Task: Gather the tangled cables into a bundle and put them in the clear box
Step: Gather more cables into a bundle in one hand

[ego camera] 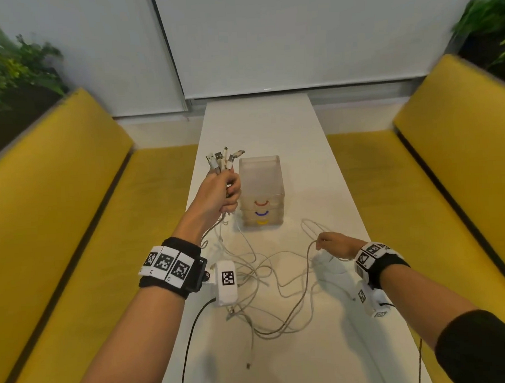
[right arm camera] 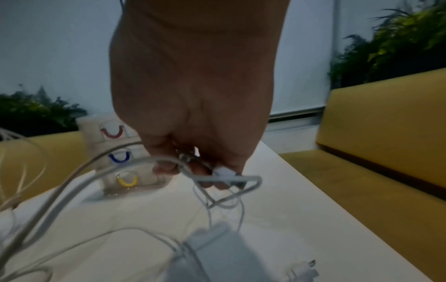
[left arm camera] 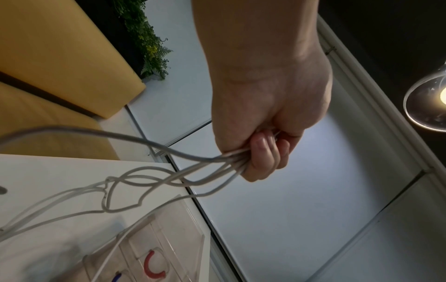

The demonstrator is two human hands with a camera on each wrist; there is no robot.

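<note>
The left hand squeezes a bunch of thin white cables, plug ends sticking up. The clear plastic box with little drawers stands just right of that fist. The loose cable tails hang down and trail right to the right hand, which pinches a loop low over the white table.

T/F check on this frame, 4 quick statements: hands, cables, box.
1. The left hand grips a bunch of white cables with plugs pointing up. True.
2. The clear plastic drawer box already holds the cables. False: they trail loose over the white table.
3. The right hand pinches a cable loop near the table. True.
4. The box's handles are all red. False: red, blue and yellow.
</note>
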